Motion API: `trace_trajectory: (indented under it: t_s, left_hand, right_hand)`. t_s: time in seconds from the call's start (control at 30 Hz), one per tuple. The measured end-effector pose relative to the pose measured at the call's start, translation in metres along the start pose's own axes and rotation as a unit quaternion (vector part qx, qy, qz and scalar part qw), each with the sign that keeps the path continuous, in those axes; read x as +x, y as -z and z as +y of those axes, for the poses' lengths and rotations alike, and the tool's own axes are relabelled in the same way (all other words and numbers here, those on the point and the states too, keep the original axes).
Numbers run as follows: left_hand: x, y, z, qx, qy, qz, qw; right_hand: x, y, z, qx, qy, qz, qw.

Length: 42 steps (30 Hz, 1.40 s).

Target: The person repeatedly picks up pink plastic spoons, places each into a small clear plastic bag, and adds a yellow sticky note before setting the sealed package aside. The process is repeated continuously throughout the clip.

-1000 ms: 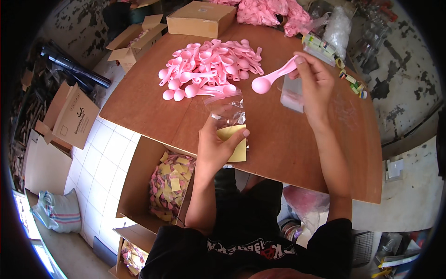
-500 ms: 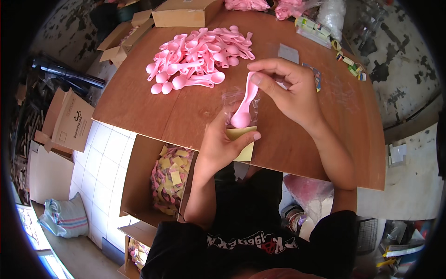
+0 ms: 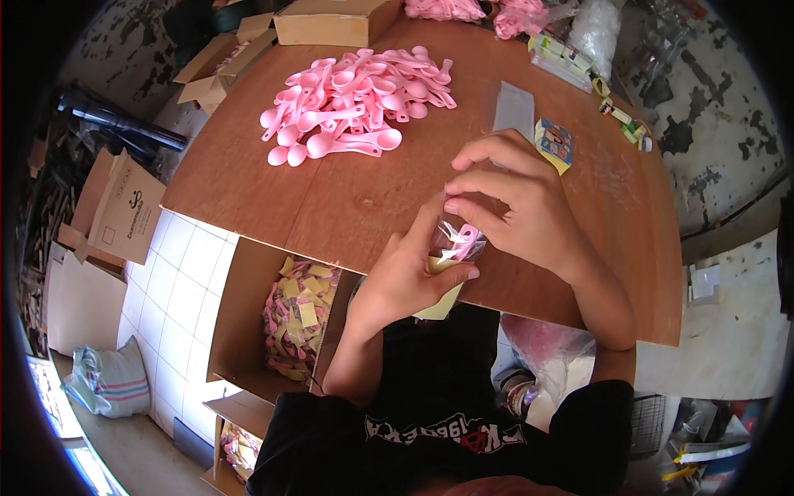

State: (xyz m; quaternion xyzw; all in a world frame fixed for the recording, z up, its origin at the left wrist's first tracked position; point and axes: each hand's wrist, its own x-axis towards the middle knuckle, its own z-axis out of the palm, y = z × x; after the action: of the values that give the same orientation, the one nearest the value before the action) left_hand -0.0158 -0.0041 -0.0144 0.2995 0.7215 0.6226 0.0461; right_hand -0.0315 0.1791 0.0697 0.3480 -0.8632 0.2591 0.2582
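My left hand (image 3: 407, 269) is closed around a small clear plastic bag (image 3: 447, 235) at the table's near edge. Inside the bag sits a pink spoon (image 3: 469, 236), its handle end showing at the top and the rest hidden by my fingers. A yellow card (image 3: 440, 307) shows below my left thumb. Just above the bag, my right hand (image 3: 521, 198) has its thumb and a finger nearly together beside my left fingertip; whatever they pinch is too small to make out. Several more pink spoons (image 3: 356, 95) lie heaped across the table.
A flat clear sleeve (image 3: 514, 109) and a small blue and yellow pack (image 3: 553, 145) lie on the brown table (image 3: 248, 182). Below its left edge stands a cardboard box (image 3: 240, 314) of bagged spoons with yellow cards. Another cardboard box (image 3: 327, 23) and pink bundles (image 3: 447, 8) sit at the back.
The pink spoon has gone down into the bag, and my right hand has let go of its handle. Both hands have come together, the left slightly to the right. The bag is lower.
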Motion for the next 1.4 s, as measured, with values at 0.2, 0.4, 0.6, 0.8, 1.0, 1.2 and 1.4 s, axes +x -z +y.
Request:
trace_trajectory:
  t_s: [0.2, 0.4, 0.6, 0.8, 1.0, 1.2, 1.4]
  left_hand:
    - [-0.005, -0.001, 0.001, 0.076, 0.010, -0.009, 0.997]
    - [-0.007, 0.006, 0.005, 0.130, -0.027, -0.078, 0.988]
    - [-0.011, 0.012, 0.010, 0.084, -0.066, -0.134, 0.985]
    - [-0.012, 0.009, 0.009, 0.004, -0.158, -0.061, 0.986]
    - [-0.014, -0.001, -0.001, -0.139, -0.076, -0.031, 0.987]
    - [-0.008, -0.002, -0.010, -0.185, -0.087, 0.012, 0.979]
    - [-0.006, -0.004, -0.001, -0.234, -0.022, 0.036, 0.971]
  right_hand:
    - [-0.006, -0.002, -0.008, -0.129, 0.093, -0.023, 0.987]
    - [-0.015, 0.006, -0.013, -0.082, 0.016, -0.044, 0.996]
    - [-0.028, 0.018, -0.019, 0.082, -0.088, 0.028, 0.992]
    - [-0.036, 0.054, -0.006, 0.236, -0.179, 0.172, 0.939]
    - [-0.108, 0.193, 0.188, 0.358, -0.274, 0.087, 0.888]
    - [-0.128, 0.141, 0.204, -0.320, -0.466, 0.262, 0.782]
    - [-0.038, 0.048, 0.013, 0.171, -0.161, -0.090, 0.968]
